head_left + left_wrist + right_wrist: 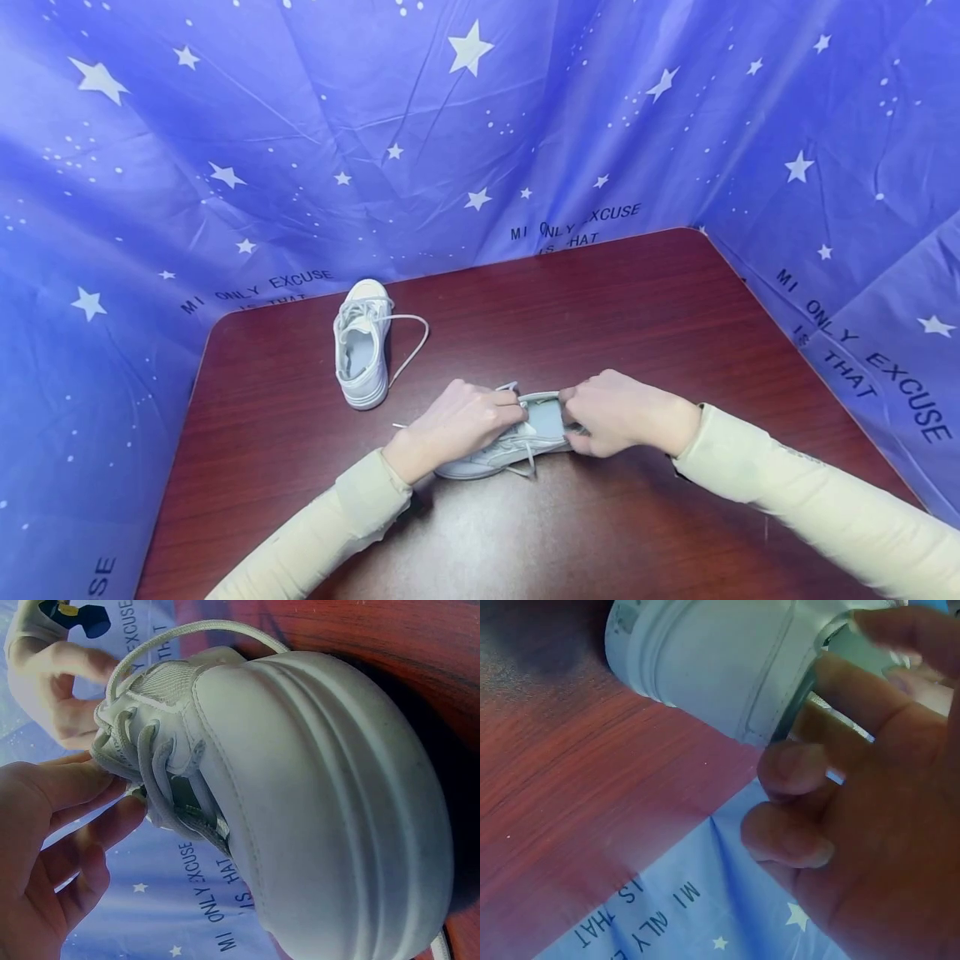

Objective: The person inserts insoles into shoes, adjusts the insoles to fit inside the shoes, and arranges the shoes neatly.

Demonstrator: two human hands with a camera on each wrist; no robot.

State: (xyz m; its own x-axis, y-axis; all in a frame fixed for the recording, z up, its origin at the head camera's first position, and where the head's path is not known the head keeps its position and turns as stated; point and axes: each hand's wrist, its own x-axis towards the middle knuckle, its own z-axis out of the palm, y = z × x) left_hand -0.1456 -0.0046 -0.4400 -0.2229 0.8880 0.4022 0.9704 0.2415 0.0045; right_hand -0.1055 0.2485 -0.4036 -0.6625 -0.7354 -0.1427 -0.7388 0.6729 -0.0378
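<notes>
A white sneaker [498, 454] with grey laces lies on the table in front of me, its toe to the left and heel to the right. My left hand [468, 421] pinches the top of its tongue beside the laces [154, 769], with thumb and fingertips meeting there in the left wrist view. At the other end, my right hand [618, 412] grips the collar by the heel [712, 667]. Its fingertips hook over the rim of the opening, and the lower fingers curl beneath. Between the hands the pale insole [543, 419] shows. Loose lace ends hang over the near side.
A second white sneaker [365, 387] stands farther back on the left, its toe pointing away and a loose lace [420, 346] looping to its right. The dark red wooden table [637, 308] meets a blue starred curtain [420, 100] along its back and sides.
</notes>
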